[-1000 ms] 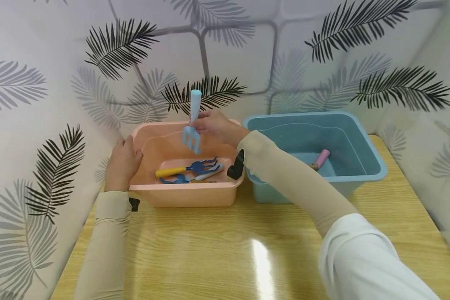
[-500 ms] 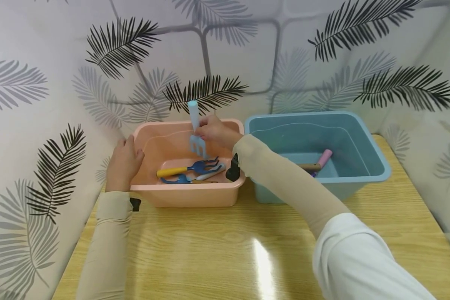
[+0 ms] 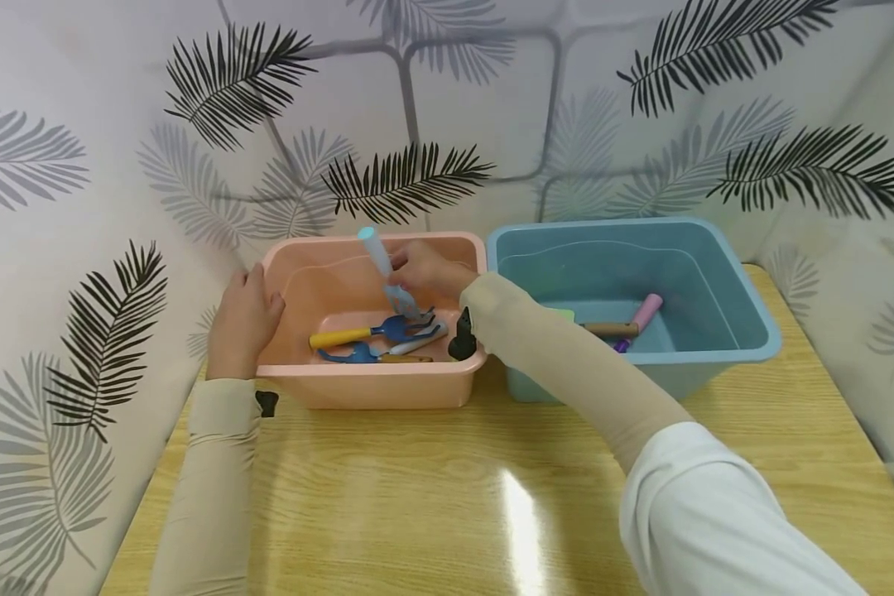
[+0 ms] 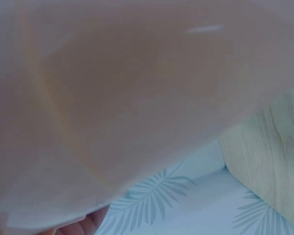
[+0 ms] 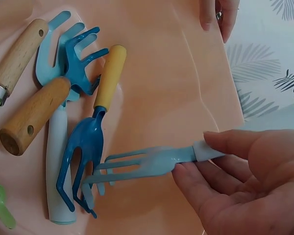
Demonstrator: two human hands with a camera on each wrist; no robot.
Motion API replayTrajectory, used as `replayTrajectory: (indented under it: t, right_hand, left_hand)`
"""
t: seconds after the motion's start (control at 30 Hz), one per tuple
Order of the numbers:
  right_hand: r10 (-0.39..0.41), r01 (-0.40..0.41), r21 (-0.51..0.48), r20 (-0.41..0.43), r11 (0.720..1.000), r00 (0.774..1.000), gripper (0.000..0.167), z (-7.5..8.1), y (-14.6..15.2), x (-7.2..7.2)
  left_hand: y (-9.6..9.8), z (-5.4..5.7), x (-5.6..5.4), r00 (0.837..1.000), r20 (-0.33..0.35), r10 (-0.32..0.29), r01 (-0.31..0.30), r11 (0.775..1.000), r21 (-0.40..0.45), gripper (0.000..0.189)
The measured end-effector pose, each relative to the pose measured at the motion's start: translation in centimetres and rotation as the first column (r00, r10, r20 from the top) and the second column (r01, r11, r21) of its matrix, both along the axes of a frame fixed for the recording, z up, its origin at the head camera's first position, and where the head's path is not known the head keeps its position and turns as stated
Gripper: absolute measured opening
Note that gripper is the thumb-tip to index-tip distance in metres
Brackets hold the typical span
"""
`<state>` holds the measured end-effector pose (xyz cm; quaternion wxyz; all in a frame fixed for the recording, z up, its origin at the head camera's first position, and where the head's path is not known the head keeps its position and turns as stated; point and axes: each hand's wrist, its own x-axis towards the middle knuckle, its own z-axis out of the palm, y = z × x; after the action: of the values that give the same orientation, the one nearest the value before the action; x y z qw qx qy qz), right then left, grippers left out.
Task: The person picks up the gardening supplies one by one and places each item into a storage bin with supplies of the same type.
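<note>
My right hand (image 3: 428,269) pinches a light-blue hand rake (image 5: 159,161) where its pale handle meets the head. The rake slants down inside the peach bin (image 3: 372,391), tines lowest. In the right wrist view those tines overlap a dark-blue hand rake with a yellow handle (image 5: 110,78); whether they touch, I cannot tell. Beneath lie a light-blue fork (image 5: 58,156) and a dark-blue rake with a wooden handle (image 5: 34,117). My left hand (image 3: 242,323) grips the peach bin's left rim; its wrist view mostly shows the blurred bin wall.
Against the peach bin's right side stands a blue bin (image 3: 745,354). It holds a tool with a pink handle (image 3: 647,313), a wooden handle (image 3: 607,329) and something green. Both bins rest on a wooden table (image 3: 387,488), before a leaf-patterned backdrop (image 3: 477,108).
My right hand has lowered the light-blue hand rake into the peach bin, and its handle now leans further left. My left hand has stayed on the rim.
</note>
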<state>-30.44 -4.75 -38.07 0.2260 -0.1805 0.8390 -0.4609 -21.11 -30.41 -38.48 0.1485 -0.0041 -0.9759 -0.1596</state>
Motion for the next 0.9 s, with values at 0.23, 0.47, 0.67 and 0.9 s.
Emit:
replayTrajectory:
  t: [0.23,0.47,0.67,0.9]
  right_hand:
    - [0.044,-0.043,-0.029,0.060,0.999,0.997,0.033,0.00,0.09,0.17]
    - [0.082,-0.080,-0.021,0.115,0.997,0.990,0.034,-0.24,0.26,0.07]
    - [0.090,-0.080,-0.070,0.161,0.994,0.983,0.035,-0.57,0.01,-0.07]
    - [0.108,-0.074,-0.164,0.208,0.984,0.972,0.036,-0.58,-0.24,-0.05]
  left_hand:
    - [-0.06,-0.07,-0.04,1.000,-0.018,-0.007,0.007,1.000,0.000,0.050]
    - [-0.02,-0.10,-0.08,1.000,0.013,0.007,-0.007,1.000,-0.003,0.051]
    - [0.08,-0.05,-0.07,1.000,0.018,0.009,-0.009,1.000,0.004,0.051]
    - [0.16,0.11,0.13,1.000,0.024,0.016,-0.016,1.000,-0.001,0.051]
